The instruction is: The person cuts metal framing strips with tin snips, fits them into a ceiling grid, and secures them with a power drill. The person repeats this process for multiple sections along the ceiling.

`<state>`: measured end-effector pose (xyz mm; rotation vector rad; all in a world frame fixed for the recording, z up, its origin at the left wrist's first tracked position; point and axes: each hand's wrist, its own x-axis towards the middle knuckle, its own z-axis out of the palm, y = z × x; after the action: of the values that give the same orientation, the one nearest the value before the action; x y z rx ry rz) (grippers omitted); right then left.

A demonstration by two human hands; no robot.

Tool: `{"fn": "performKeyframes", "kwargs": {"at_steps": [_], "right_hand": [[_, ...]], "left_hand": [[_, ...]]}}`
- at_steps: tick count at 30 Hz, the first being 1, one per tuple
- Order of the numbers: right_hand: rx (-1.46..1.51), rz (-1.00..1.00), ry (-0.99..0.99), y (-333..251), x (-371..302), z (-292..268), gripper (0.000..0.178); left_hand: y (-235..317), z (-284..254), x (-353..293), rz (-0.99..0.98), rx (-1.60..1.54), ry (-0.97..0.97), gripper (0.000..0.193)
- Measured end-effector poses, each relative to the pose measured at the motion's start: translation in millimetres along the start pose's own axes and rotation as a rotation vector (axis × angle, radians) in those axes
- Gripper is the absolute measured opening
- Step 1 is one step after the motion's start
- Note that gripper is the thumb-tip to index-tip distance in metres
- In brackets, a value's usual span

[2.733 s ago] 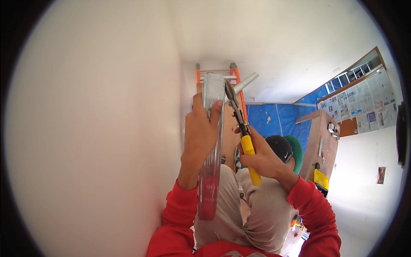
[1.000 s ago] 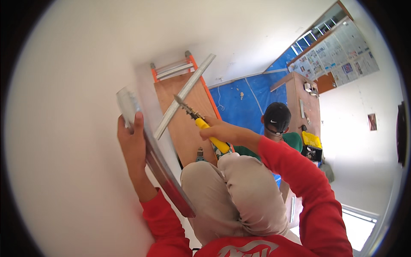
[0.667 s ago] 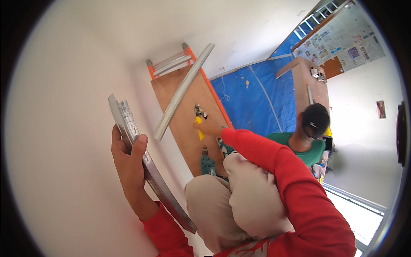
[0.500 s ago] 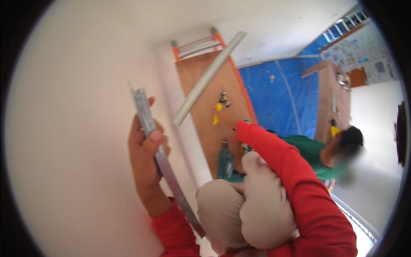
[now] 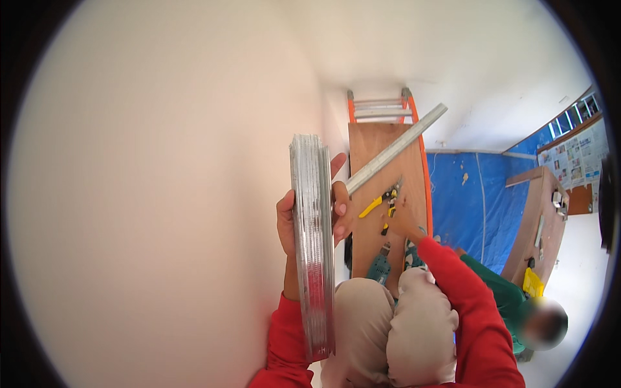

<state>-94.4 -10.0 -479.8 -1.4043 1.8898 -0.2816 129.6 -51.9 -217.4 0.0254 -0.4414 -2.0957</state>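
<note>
My left hand (image 5: pixel 341 205) is closed around a long, ridged silver metal profile (image 5: pixel 312 239), held upright close in front of me beside the white wall. Its thumb and fingers show on either side of the metal. Over the wooden plank, my right hand (image 5: pixel 407 223) is at a pair of tin snips (image 5: pixel 370 207) with yellow-and-black handles. The fingers appear closed on one handle; the handles are spread apart. Below the snips, a teal power drill (image 5: pixel 379 264) lies on the plank near my knees.
The brown plank (image 5: pixel 365 145) rests on an orange-railed ladder (image 5: pixel 428 184). Another metal profile (image 5: pixel 398 149) lies diagonally across it. Blue sheeting (image 5: pixel 459 194) covers the area to the right. There, a person in green (image 5: pixel 501 291) is beside a brown surface (image 5: pixel 550 239) with a yellow object.
The view has swung left, so the plank appears farther right. The metal profile in my left hand has turned upright, its ridged side showing. My right hand has reached the snips.
</note>
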Motion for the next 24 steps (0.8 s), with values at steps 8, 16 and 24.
{"fn": "performKeyframes", "kwargs": {"at_steps": [8,16,24], "right_hand": [[0.679,-0.473,-0.646,-167,-241,-228,0.062],[0.533,-0.536,-0.221,-264,-316,-262,0.09],[0.268,-0.632,0.243,-276,-291,-322,0.059]], "left_hand": [[2,65,25,0.198,0.173,-0.125,0.093],[49,193,69,0.278,0.569,-0.032,0.071],[39,302,83,0.612,1.024,0.008,0.078]]}}
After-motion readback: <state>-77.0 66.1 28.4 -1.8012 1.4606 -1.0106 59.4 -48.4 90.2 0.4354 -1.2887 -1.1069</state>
